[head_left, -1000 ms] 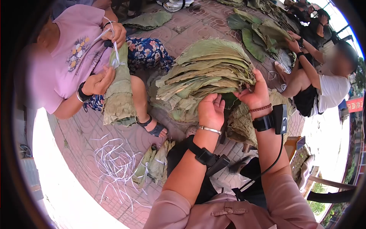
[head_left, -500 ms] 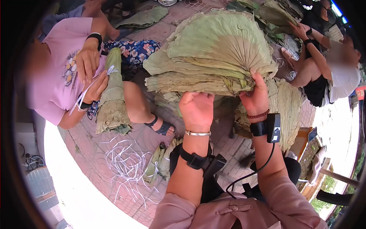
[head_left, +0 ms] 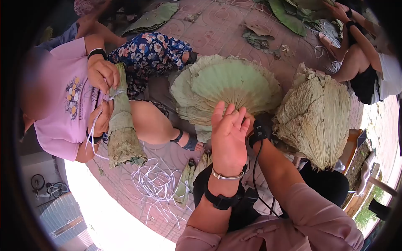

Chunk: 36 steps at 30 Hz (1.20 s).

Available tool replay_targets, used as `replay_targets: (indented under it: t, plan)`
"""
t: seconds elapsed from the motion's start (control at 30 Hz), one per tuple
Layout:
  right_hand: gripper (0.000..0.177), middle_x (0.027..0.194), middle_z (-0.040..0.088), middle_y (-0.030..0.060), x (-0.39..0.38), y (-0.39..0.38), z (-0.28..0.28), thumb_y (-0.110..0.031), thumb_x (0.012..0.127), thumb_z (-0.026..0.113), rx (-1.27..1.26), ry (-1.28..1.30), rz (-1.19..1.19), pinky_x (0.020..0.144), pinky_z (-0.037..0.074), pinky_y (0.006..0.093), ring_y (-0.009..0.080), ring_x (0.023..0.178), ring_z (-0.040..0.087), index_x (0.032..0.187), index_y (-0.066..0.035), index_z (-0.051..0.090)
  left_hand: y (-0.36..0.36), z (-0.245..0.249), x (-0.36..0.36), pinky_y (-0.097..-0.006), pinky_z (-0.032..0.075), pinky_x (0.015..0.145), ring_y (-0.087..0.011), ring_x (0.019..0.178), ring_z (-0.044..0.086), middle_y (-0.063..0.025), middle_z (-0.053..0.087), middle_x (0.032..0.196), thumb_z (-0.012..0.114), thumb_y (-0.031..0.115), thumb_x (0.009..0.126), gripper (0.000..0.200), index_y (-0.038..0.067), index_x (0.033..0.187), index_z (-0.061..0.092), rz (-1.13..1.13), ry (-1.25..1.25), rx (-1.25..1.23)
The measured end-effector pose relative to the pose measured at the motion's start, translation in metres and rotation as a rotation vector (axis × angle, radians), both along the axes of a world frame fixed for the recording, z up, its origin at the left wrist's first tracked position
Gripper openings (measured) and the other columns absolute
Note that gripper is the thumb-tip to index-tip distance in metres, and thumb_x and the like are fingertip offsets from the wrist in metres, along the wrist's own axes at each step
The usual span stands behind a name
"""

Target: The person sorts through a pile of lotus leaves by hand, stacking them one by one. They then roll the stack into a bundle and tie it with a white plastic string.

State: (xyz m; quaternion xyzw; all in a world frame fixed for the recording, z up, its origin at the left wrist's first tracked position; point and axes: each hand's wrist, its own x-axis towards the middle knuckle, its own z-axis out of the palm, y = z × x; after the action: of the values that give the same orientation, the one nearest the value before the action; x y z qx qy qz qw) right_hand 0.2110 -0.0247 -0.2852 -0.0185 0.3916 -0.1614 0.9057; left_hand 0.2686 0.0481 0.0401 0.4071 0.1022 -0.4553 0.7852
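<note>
A layered stack of dried, pale green lotus leaves (head_left: pixel 226 79) spreads out in a fan just beyond my hands, its ribs converging near my fingertips. My left hand (head_left: pixel 229 140) is over its near edge, palm turned up, with the fingers apart and slightly bent. Behind it is my right hand (head_left: pixel 250 122), close to the same edge; its fingers are mostly hidden by the left hand. To the right of the stack stands a thick pile of folded dry leaves (head_left: pixel 312 115).
On the left a seated person ties white string round a rolled leaf bundle (head_left: pixel 121 121). Loose white string (head_left: pixel 155 182) and small leaf bundles (head_left: pixel 184 182) lie on the paving. More leaves (head_left: pixel 287 16) lie at the back, where another person's hands work. A wooden-edged planter (head_left: pixel 360 167) stands at right.
The leaves that both hands held up are now lower and flatter. My hands have come together, the right one passing behind the left. The view has shifted, showing more of the right pile.
</note>
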Motion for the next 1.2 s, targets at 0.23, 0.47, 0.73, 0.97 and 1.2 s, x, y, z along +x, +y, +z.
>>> replay_targets:
  t: [0.23,0.47,0.73,0.97,1.2]
  plan:
    - [0.039,0.113,0.053,0.0104,0.007,-0.017,0.137,-0.032,0.079,0.061,0.227,0.042,0.128,0.085,0.045,0.0433,0.0277,0.101,0.055,0.11,-0.009,0.052,0.003,0.002,-0.012,-0.0378,0.037,0.093,-0.0274,0.118,0.042,-0.0127,0.034,0.13,0.051,0.01,0.083,0.054,0.003,0.131,0.027,-0.105,0.022,-0.075]
    - [0.044,0.116,0.05,0.0107,-0.001,-0.015,0.087,-0.033,0.079,0.062,0.096,0.164,0.1,0.086,0.044,0.045,0.0278,0.104,0.053,0.113,-0.01,0.049,-0.001,0.003,-0.027,-0.0352,0.036,0.092,-0.0214,0.113,0.047,-0.0068,0.045,0.121,0.049,0.013,0.086,0.042,0.004,0.126,0.039,-0.219,0.035,-0.033]
    - [0.051,0.121,0.046,0.0114,-0.047,0.004,0.045,-0.035,0.079,0.063,-0.032,0.299,0.075,0.088,0.043,0.0475,0.0284,0.108,0.049,0.119,-0.011,0.044,-0.002,0.001,-0.038,-0.0327,0.035,0.091,-0.0186,0.11,0.048,-0.0052,0.045,0.119,0.05,0.014,0.086,0.04,0.005,0.124,0.041,-0.275,0.037,-0.056]
    - [0.057,0.125,0.043,0.012,-0.068,0.029,0.043,-0.037,0.078,0.064,-0.133,0.322,0.098,0.089,0.042,0.0497,0.0289,0.113,0.046,0.124,-0.012,0.041,-0.005,0.0,-0.054,-0.0298,0.037,0.087,-0.0139,0.103,0.05,-0.0004,0.051,0.11,0.054,0.014,0.083,0.035,0.007,0.117,0.046,-0.324,0.076,-0.056]
    - [0.063,0.129,0.04,0.0125,-0.052,0.034,0.047,-0.038,0.078,0.065,-0.202,0.291,0.094,0.091,0.04,0.0516,0.0294,0.116,0.044,0.128,-0.012,0.038,-0.006,-0.001,-0.055,-0.0284,0.039,0.084,-0.0136,0.1,0.052,-0.0002,0.052,0.108,0.054,0.011,0.083,0.031,0.007,0.114,0.049,-0.313,0.089,-0.092]
